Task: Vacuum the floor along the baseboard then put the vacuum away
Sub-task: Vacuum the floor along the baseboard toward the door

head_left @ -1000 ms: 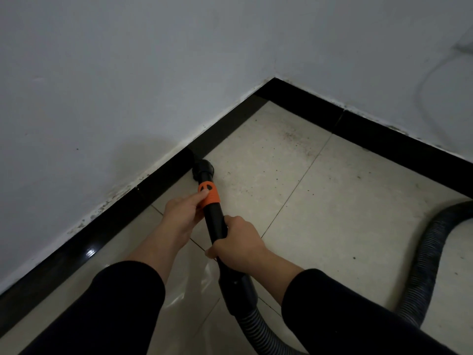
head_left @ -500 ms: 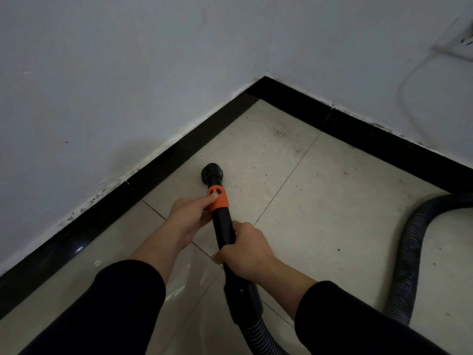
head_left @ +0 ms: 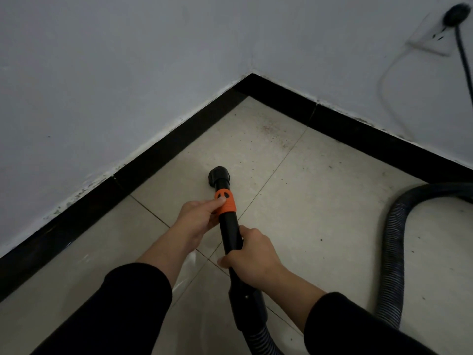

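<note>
A black vacuum wand (head_left: pixel 231 231) with an orange collar (head_left: pixel 226 202) points at the pale floor tiles (head_left: pixel 320 201). Its round nozzle (head_left: pixel 219 175) sits on the floor a short way out from the left black baseboard (head_left: pixel 163 152). My left hand (head_left: pixel 198 216) grips the wand at the orange collar. My right hand (head_left: pixel 252 254) grips the black tube lower down. The ribbed hose (head_left: pixel 394 239) loops off to the right and comes back under my right arm.
A second black baseboard (head_left: pixel 358 129) runs along the right wall and meets the left one in the corner (head_left: pixel 252 78). Dark specks lie on the tiles near the corner. A wall socket (head_left: pixel 432 37) with a plug and cord (head_left: pixel 464 60) is at the upper right.
The nozzle has pulled away from the left baseboard and moved to the right over the tile. Both hands kept their grip. The view shifted, bringing the socket into sight.
</note>
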{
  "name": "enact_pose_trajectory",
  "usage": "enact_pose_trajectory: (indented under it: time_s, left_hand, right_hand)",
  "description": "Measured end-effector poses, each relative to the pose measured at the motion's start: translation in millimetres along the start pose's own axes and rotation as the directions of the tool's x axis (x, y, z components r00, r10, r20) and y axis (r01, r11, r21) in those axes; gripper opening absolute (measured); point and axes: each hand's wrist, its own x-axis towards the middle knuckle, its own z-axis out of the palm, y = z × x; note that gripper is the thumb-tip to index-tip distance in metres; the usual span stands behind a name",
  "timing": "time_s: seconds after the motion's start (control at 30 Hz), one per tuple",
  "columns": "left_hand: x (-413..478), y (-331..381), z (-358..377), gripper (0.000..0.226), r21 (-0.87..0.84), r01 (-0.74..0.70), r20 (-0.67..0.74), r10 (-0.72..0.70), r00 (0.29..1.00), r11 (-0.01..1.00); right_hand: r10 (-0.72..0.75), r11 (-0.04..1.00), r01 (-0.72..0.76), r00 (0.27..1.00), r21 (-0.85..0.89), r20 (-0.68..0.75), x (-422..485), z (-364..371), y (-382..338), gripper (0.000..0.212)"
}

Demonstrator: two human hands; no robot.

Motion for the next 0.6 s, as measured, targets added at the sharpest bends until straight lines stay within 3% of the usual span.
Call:
enact_pose_trajectory:
  time_s: [0.6]
  left_hand:
    - [-26, -26, 56, 0.028, 0.007, 0.026, 0.052, -0.027, 0.998, 1.000]
  right_hand:
    - [0.052, 0.998, -0.050, 0.998, 0.046, -0.039, -33, -32, 46, 0.037]
